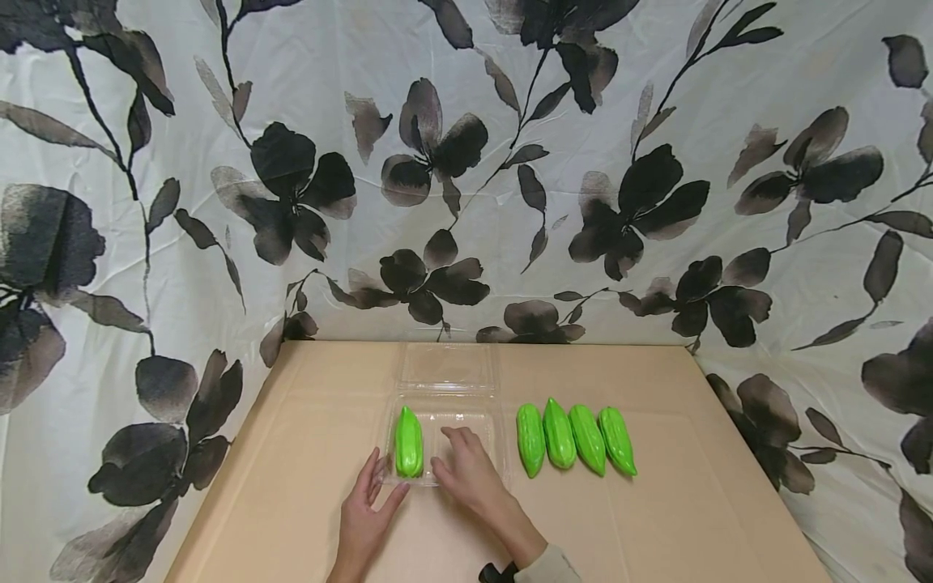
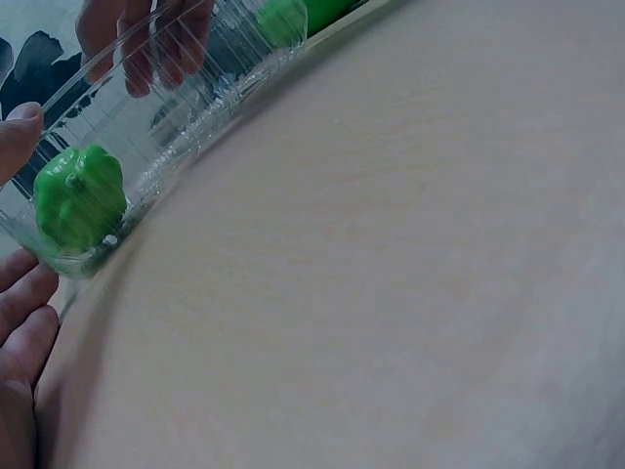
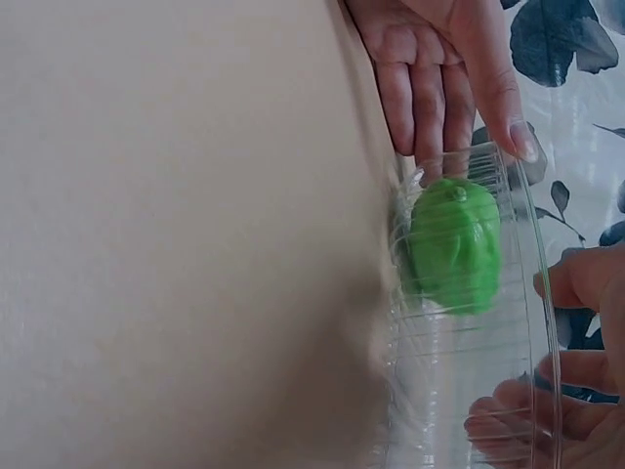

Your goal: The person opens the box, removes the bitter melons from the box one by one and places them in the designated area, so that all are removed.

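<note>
A clear plastic clamshell container (image 1: 466, 411) stands on the table with its lid (image 1: 448, 368) folded back. One glossy green, ribbed, pepper-like vegetable (image 1: 409, 444) lies lengthwise along its left side. My left hand (image 1: 362, 514) touches the near left corner: the thumb rests at the front rim, the fingers lie fairly straight along the outer left wall. My right hand (image 1: 474, 478) is over the container's right half, fingers loosely extended and holding nothing. In the right wrist view, its fingers (image 3: 503, 415) show through the clear wall, apart from the vegetable (image 3: 457, 244).
Several more of these green vegetables (image 1: 572, 437) lie in a row to the right of the container. The tan tabletop (image 1: 692, 502) meets a white cloth (image 1: 539, 243) with dark printed flowers at its far edge and sides.
</note>
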`<state>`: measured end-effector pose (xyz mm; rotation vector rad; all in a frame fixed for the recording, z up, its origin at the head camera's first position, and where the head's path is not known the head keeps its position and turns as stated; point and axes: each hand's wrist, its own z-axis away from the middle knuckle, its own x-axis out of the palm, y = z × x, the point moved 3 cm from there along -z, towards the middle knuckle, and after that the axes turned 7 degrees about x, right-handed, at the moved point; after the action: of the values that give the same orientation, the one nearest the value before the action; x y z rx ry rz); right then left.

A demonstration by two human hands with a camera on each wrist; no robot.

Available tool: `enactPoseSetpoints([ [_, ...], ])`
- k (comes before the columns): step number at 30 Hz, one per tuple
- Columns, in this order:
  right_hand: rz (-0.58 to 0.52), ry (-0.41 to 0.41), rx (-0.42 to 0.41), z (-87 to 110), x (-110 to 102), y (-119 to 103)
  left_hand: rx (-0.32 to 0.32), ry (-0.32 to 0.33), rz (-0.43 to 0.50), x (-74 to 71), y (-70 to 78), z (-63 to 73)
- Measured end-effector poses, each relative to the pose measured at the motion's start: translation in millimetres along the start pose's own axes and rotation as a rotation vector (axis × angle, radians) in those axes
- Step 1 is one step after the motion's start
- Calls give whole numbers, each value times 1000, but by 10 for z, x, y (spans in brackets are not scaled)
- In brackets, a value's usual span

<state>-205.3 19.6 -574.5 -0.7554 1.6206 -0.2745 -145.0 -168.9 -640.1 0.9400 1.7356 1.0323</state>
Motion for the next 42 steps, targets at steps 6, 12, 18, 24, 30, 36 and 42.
enactPoseSetpoints([
  [6,5,-19,-16,-20,51,-19,26,8,-12,3,0,2],
  [12,21,-48,-5,-47,94,-54,13,18,-1,9,11,2],
  [18,60,-62,4,-70,137,-63,17,10,8,15,14,0],
  [24,62,-77,31,-87,151,-59,-1,5,0,27,42,5],
  [30,55,-108,60,-113,175,-60,-18,11,23,5,230,15],
  [36,56,-117,73,-135,190,-65,-14,12,0,-29,368,26],
  [42,53,-133,95,-145,201,-62,-14,21,15,-7,308,27],
])
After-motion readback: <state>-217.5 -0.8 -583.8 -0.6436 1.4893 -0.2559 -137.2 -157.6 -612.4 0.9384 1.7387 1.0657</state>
